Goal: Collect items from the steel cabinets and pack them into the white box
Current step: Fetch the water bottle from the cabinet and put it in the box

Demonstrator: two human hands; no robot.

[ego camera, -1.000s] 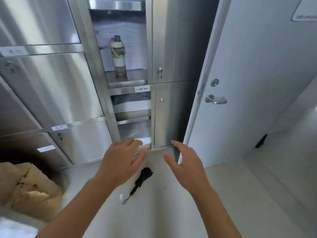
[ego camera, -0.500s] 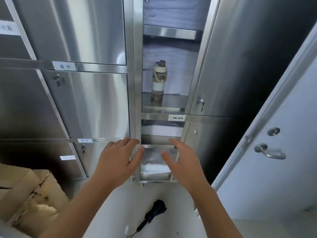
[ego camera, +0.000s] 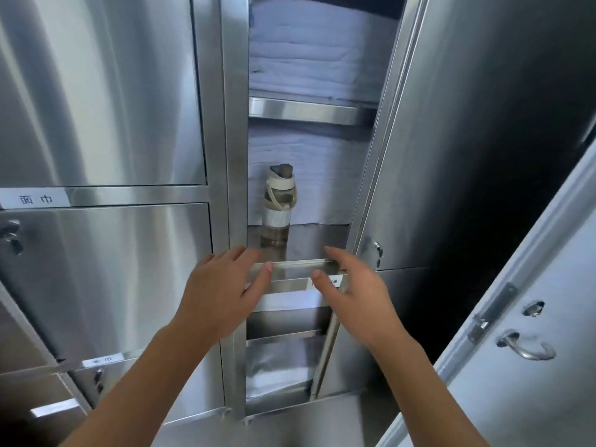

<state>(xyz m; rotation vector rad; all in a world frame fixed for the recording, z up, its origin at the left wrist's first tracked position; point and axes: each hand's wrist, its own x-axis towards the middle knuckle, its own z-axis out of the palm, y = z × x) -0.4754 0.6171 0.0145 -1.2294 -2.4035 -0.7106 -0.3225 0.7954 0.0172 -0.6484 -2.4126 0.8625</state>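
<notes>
That water bottle (ego camera: 278,208) looks like rigid smooth plastic, maybe slippery and hefty if full; best grab is round the mid body or by the carry loop. Tall, brownish, pale lid and band, upright near the front left corner of the shelf (ego camera: 319,237). The person's left hand (ego camera: 222,291) and right hand (ego camera: 351,295) hover just below, fingers loose, holding nothing

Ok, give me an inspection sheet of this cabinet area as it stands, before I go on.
Surface: steel shelf in the open compartment, carrying a bottle.
Job's things: bottle upright at the shelf's left; folded white linens stacked above and behind it; white box not in view.
Clutter: nothing seen.
Hands: left hand and right hand open, empty, raised before the shelf's front edge.
Cables: nothing seen.
Surroundings: closed steel door under a label at left; white door with lever handle at right.
</notes>
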